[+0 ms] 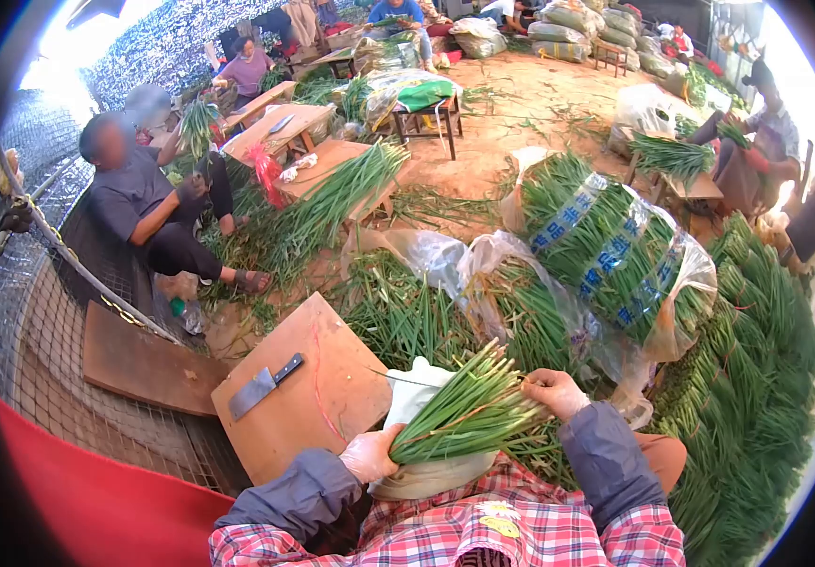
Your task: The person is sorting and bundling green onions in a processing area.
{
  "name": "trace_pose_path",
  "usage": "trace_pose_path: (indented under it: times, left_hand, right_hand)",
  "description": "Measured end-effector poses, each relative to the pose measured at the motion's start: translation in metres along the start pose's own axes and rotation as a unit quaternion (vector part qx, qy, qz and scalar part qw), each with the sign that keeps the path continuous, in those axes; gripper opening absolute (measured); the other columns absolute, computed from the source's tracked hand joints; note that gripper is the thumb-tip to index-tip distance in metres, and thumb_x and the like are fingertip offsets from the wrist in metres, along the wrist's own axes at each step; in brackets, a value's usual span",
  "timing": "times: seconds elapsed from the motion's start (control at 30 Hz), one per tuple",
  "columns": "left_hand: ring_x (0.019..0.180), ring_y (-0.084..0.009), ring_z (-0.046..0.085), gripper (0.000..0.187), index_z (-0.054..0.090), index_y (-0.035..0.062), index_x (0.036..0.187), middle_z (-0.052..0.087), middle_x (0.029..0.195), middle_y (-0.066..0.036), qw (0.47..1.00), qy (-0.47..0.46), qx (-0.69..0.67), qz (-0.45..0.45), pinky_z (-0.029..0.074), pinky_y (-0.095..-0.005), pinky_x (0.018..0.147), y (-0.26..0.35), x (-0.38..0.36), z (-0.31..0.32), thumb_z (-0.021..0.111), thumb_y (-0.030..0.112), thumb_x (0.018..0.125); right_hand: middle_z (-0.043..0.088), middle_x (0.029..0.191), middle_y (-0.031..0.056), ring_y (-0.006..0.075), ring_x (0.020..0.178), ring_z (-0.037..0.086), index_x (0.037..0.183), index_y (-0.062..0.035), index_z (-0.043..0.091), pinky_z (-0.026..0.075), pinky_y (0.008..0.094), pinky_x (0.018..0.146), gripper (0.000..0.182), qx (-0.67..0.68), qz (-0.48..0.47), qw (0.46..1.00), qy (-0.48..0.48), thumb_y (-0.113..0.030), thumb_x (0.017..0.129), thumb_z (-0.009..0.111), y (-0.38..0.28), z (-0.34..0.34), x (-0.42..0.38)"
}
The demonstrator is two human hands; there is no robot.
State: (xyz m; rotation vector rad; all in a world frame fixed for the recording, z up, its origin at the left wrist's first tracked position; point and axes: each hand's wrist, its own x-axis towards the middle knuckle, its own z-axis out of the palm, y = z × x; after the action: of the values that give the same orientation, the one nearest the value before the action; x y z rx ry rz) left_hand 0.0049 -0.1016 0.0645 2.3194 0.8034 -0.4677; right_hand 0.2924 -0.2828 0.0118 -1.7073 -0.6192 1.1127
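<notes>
A bunch of green chives [464, 406] lies slanted across my lap, with a thin band around it. My left hand [369, 455], in a thin clear glove, is closed around its lower left end. At the right edge of the bunch my right hand [557, 392] has its fingers pinched together on stalks there; the fingertips are partly hidden. White cloth or plastic [417, 387] shows beneath and behind the bunch. To the left, a cleaver [265, 386] with a black handle rests on a tilted wooden board [332, 402], apart from both hands.
A large plastic-wrapped bundle of chives [606, 246] lies ahead to the right. Piled chives [747, 406] fill the right side. Loose leaves [398, 307] cover the ground ahead. A wire mesh fence [58, 331] runs along the left. Seated people [133, 198] handle chives around low tables.
</notes>
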Motion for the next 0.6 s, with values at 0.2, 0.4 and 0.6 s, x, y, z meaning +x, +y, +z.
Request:
trace_pose_path:
  times: [0.2, 0.4, 0.6]
  left_hand:
    - [0.091, -0.032, 0.06, 0.067, 0.043, 0.0066, 0.124, 0.061, 0.095, -0.02, 0.99, -0.044, -0.132, 0.037, 0.047, -0.0381, 0.079, -0.023, 0.011, 0.013, 0.066, 0.021, 0.063]
    - [0.095, -0.0148, 0.055, 0.062, 0.045, 0.0029, 0.122, 0.06, 0.104, -0.007, 0.913, -0.04, -0.405, 0.029, 0.043, -0.0276, 0.084, -0.039, 0.014, 0.032, 0.068, 0.004, 0.064]
    - [0.091, -0.0185, 0.058, 0.061, 0.045, 0.0042, 0.122, 0.061, 0.1, -0.01, 0.92, 0.002, -0.388, 0.055, 0.046, -0.0301, 0.08, -0.036, 0.02, 0.045, 0.068, 0.013, 0.066]
  right_hand:
    - [0.06, 0.084, 0.0035, 0.0127, 0.078, 0.056, 0.099, -0.0046, 0.058, 0.046, 0.0288, 0.068, 0.024, 0.296, -0.041, 0.954, 0.013, -0.02, 0.08, 0.063, 0.027, -0.003, -0.002]
    - [0.06, 0.077, 0.0013, 0.0113, 0.055, 0.054, 0.099, -0.0071, 0.058, 0.043, 0.0237, 0.051, 0.019, 0.452, -0.101, 0.874, 0.145, -0.014, 0.082, 0.059, -0.005, -0.088, -0.028]
    - [0.063, 0.072, 0.0093, 0.0226, 0.07, 0.06, 0.099, -0.0097, 0.064, 0.045, 0.0328, 0.064, 0.025, -0.42, -0.051, 0.877, 0.227, -0.018, 0.076, 0.066, 0.03, -0.082, -0.02]
